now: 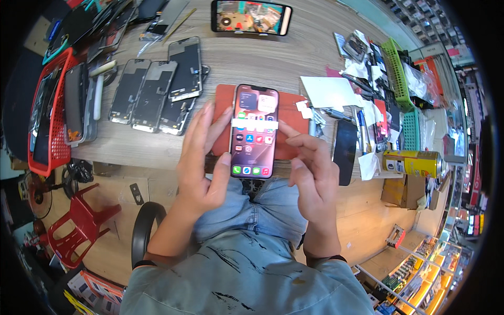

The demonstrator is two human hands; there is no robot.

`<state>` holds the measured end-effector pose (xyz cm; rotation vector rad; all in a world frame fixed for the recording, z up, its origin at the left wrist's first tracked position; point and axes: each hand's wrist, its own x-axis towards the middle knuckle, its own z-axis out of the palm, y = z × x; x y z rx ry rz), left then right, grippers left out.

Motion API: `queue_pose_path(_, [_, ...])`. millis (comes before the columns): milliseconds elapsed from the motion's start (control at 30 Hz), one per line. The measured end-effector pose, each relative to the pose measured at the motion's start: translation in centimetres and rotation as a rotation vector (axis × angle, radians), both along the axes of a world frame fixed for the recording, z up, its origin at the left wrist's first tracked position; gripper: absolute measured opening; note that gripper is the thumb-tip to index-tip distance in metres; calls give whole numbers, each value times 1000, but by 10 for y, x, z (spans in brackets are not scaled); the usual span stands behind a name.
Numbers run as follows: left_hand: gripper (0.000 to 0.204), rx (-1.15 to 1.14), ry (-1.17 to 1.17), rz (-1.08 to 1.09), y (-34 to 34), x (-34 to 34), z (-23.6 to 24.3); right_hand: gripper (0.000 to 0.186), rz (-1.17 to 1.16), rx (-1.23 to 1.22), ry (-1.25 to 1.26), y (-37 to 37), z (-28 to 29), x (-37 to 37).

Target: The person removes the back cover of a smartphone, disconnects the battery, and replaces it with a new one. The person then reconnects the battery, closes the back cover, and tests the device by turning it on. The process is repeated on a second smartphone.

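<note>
A smartphone (255, 152) with its screen lit and app icons showing stands out in front of me, over an orange-red mat (223, 97). A white strip (254, 124) lies across the middle of its screen. My left hand (202, 168) grips the phone's left side, the thumb at the lower edge and the fingers higher up, partly behind it. At the right side, my right hand (316, 176) has its index fingertip at the phone's edge near the strip's end. Its other fingers are loosely bent and apart, and the thumb is raised off the phone.
Several detached phone screens (152, 97) lie left of the mat, near a red basket (65, 113). Another phone (252, 18) stands at the back. On the right are a dark phone (344, 152), a white sheet (328, 92), tools, green baskets and a yellow can (412, 164).
</note>
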<state>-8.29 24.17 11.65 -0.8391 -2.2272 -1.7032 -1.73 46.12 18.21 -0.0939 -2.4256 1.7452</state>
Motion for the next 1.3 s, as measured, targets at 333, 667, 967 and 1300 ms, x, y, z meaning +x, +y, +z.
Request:
queue_pose_path(333, [79, -11, 25, 21, 2, -2, 1, 27, 6, -169, -26, 2, 0, 3])
queue_pose_path(667, [78, -5, 24, 15, 2, -2, 2, 35, 7, -379, -91, 5, 2, 2])
queue_pose_path(967, [76, -3, 35, 12, 2, -3, 1, 39, 14, -419, -101, 6, 1, 2])
queue_pose_path(1300, [74, 5, 32, 48, 2, -2, 3, 40, 28, -453, -71, 5, -3, 2])
